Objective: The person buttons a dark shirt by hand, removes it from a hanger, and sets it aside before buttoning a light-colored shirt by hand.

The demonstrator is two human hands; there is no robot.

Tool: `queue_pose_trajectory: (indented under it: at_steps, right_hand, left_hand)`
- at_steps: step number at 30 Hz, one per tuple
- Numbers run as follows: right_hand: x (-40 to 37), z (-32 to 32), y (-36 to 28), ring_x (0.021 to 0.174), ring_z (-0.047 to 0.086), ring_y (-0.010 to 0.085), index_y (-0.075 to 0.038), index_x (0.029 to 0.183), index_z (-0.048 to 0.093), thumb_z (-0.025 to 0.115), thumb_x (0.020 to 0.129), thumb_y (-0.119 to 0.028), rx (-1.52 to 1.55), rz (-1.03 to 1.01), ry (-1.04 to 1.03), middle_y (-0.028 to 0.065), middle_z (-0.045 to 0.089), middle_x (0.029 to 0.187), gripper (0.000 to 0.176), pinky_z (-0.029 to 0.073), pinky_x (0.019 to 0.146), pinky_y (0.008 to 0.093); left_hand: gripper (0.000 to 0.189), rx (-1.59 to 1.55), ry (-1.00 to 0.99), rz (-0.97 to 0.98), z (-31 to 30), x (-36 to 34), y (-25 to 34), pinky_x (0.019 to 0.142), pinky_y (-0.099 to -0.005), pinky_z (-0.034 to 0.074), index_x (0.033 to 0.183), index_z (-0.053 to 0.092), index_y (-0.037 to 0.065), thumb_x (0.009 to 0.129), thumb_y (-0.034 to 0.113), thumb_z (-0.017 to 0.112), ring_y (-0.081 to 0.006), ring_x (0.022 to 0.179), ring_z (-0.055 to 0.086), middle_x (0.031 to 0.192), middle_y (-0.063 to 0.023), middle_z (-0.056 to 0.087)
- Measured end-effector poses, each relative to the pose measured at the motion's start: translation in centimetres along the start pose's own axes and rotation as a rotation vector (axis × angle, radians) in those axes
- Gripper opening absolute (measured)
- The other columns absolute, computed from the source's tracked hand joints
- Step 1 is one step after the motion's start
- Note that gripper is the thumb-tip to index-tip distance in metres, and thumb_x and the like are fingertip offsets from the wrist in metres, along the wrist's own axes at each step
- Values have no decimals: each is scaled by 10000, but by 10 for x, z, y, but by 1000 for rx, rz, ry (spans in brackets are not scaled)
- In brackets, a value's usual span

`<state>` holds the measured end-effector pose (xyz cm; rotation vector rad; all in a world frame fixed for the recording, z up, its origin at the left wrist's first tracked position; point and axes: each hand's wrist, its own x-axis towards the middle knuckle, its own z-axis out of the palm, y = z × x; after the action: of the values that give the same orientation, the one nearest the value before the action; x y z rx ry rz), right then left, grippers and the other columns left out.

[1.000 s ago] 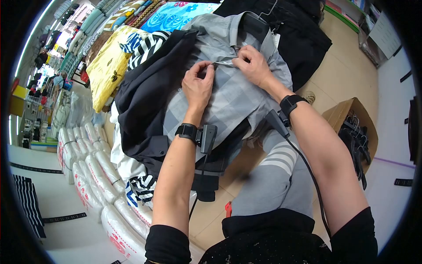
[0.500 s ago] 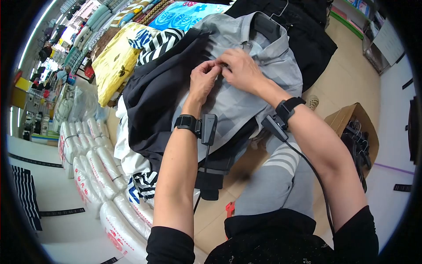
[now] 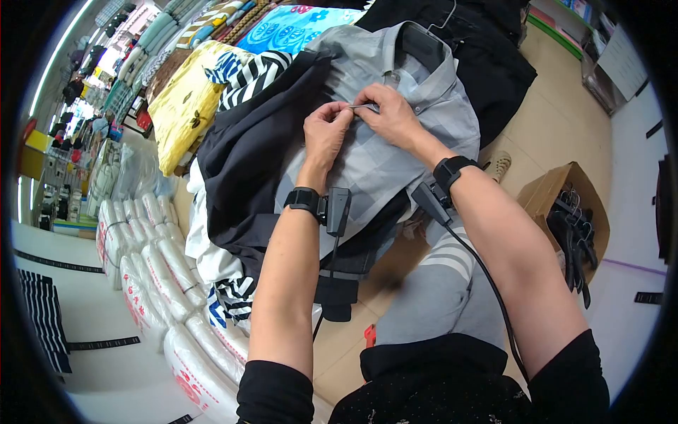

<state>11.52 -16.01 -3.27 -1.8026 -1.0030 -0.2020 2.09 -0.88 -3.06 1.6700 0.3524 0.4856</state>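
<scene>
Pinching the grey shirt (image 3: 378,169) now, left of its collar (image 3: 439,83), with fingertips closed on cloth in left hand (image 3: 325,138) and right hand (image 3: 390,119), nearer the collar with the right

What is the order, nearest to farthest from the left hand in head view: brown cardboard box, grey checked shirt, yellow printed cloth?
1. Grey checked shirt, directly underneath.
2. Yellow printed cloth, left side.
3. Brown cardboard box, right side.
</scene>
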Motion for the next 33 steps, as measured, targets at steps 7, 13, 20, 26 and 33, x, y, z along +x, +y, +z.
queue_pose_trajectory:
  at_steps: [7,13,20,26,33]
  right_hand:
    - [1,3,4,1029,673,341,-63,992,765,756,897,-196,80,138,-23,131,728,1029,164,529,914,434]
    - [2,2,5,1015,676,325,-32,1002,760,750,915,-197,125,168,-51,143,725,1027,187,531,909,418]
    - [0,3,4,1076,649,383,-57,1013,737,710,919,-185,-7,93,-33,152,726,1076,161,516,975,470]
    - [-1,8,2,1069,639,394,-59,1010,702,688,918,-169,-3,110,0,151,718,1070,144,509,977,491]
    - [2,8,9,1086,639,395,-61,1011,701,685,920,-185,12,100,-25,152,721,1073,155,508,978,487]
  left_hand:
    - [194,53,-61,-89,-6,1,12,675,-212,440,1072,778,24,965,186,772,-34,770,572,915,44,704]
    - [197,23,-44,-76,-5,0,8,721,-225,481,1091,764,11,975,170,775,-46,803,599,949,23,725]
    - [190,68,24,16,2,2,-3,747,-228,494,1070,766,-3,958,149,779,-45,826,607,966,13,737]
    - [192,0,52,129,6,0,-13,703,-225,477,1079,779,7,951,150,779,-32,769,565,907,34,713]
    - [236,107,4,108,3,1,-11,737,-188,462,1182,766,20,998,167,784,-19,840,589,991,50,724]
